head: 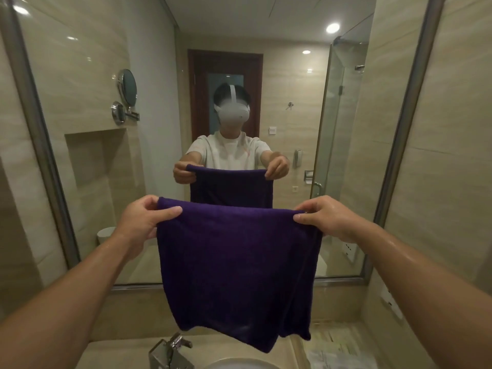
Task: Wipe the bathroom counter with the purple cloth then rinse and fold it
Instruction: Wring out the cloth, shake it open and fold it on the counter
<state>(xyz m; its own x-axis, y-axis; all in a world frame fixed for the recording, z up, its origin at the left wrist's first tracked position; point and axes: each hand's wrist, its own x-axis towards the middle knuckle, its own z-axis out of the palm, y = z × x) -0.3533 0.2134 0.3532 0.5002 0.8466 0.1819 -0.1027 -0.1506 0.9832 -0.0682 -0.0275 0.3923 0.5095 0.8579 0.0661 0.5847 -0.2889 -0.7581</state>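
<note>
Cloth (237, 262) is at centre frame, held up in the air in front of the mirror (159, 75), above the tap (170, 350) and basin (239, 364) at the bottom edge. It touches neither.

Its top edge runs level, left to right, taut between the two hands. The rest hangs straight down. The lower hem shows two uneven layers, so it is probably folded once already.

Left hand (143, 222) is at the upper left corner, with the thumb laid along the near face and the fingers curled behind: a pinch grip, nothing else in it.

Right hand (324, 219) is at the upper right corner and pinches the same way, thumb to the front.

The hands are at equal height and well apart, the full width of the cloth between them; neither is nearer to it. Both forearms glisten wet.

Judgement: wiping and rinsing look finished and folding is in hand. The next fold depends on bringing one corner across to meet the other while the top edge stays level.
</note>
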